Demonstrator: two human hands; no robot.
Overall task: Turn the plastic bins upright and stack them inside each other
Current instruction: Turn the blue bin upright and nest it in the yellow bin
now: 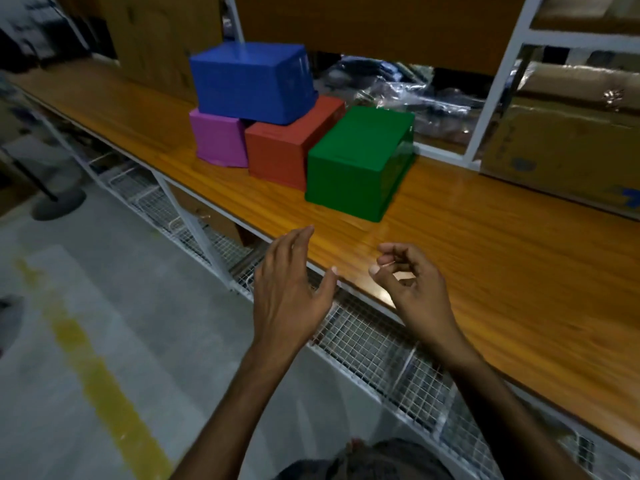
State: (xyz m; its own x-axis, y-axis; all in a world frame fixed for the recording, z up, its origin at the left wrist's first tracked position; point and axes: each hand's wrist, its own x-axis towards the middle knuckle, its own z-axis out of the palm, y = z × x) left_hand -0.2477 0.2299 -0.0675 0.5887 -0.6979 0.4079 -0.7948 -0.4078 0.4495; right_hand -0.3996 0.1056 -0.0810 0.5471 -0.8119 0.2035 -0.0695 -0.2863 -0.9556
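Note:
Several plastic bins stand upside down on a long wooden shelf (485,244). A blue bin (249,81) rests on top of a purple bin (218,138) and a red bin (287,147). A green bin (356,164) stands to the right, touching the red one. My left hand (287,289) hovers at the shelf's front edge, fingers straight and apart, holding nothing. My right hand (412,285) is over the shelf, fingers loosely curled and empty. Both hands are well short of the bins.
Clear plastic bags (408,95) lie behind the bins. A white metal frame post (491,84) stands at right, with a cardboard box (561,147) beyond it. White wire mesh baskets (381,348) hang under the shelf. The grey floor has a yellow stripe (93,368).

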